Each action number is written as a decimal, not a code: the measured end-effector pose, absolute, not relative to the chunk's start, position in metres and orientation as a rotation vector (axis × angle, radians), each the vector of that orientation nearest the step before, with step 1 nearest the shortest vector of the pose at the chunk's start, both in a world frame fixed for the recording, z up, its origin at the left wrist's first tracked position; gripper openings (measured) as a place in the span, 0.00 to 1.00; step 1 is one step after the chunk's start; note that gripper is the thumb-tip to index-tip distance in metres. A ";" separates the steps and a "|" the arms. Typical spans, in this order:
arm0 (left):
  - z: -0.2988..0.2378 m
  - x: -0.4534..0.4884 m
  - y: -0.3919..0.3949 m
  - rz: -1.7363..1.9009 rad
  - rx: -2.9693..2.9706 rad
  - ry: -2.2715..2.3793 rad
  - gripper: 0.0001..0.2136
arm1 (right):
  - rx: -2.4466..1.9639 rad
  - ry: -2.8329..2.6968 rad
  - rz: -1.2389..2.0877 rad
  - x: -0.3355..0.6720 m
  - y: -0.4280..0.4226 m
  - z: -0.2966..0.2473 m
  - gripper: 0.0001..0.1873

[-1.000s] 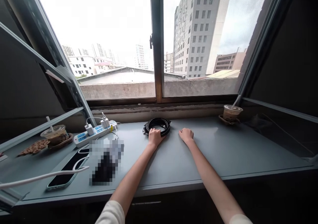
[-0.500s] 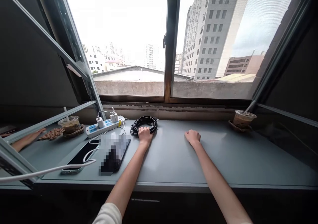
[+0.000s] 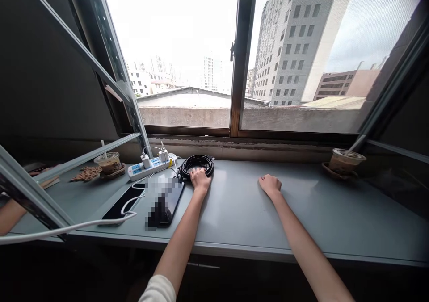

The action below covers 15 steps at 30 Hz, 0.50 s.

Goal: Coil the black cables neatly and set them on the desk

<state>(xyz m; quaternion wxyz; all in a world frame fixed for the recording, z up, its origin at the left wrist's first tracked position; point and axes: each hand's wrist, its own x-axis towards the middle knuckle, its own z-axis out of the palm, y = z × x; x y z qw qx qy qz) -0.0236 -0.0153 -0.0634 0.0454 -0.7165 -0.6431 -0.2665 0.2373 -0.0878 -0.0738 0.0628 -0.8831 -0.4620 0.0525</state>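
Note:
My left hand is closed over the near side of a coiled black cable, its fingers reaching into the ring. The coil lies flat on the grey tabletop, and its plug ends are partly hidden by the hand. To the right, my right hand rests on the tabletop as a loose fist, apart from any object, and nothing shows in it. Beside my left forearm lie a black phone, partly blurred out, and a second dark phone with a white cable across it.
A white power strip with plugged-in chargers stands at the back left. Iced drink cups stand at the left and the right. A metal shelf frame crosses the left side. Another person's arm shows at the left edge.
The camera has turned slightly left, so the scene sits further right. Both my hands keep their places on the cable and tabletop. The other person's hand has drawn back leftward.

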 end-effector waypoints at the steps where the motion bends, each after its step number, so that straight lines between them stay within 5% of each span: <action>1: -0.063 -0.024 -0.016 -0.830 -2.194 -1.963 0.16 | -2.666 -1.398 0.160 0.237 -0.088 -0.074 0.15; 15: -0.046 -0.029 -0.019 -1.134 -2.193 -1.940 0.19 | -2.665 -1.425 0.158 0.236 -0.093 -0.072 0.14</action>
